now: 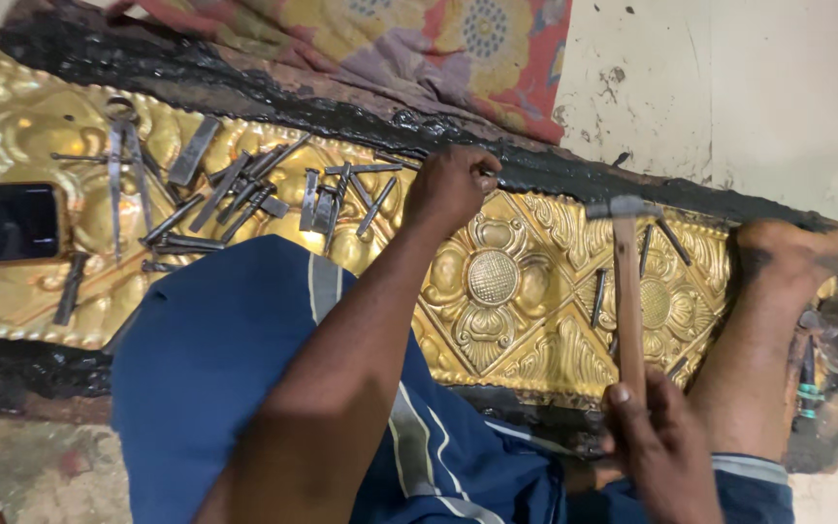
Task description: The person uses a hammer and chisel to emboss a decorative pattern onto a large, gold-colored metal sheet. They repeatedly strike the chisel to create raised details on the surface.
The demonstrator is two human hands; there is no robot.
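Brass sheet [497, 281] (embossed with flowers) lies bedded in black pitch [535, 170]. Left hand [451, 189] pinches a punch [490, 175] at its far edge; right hand [657, 442] grips a hammer [628, 291] upright above it.

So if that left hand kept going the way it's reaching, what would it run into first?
The left hand reaches toward the far edge of the embossed brass sheet. Going straight on, it would probably first meet the black pitch border, then the patterned cloth. Depth is hard to judge.
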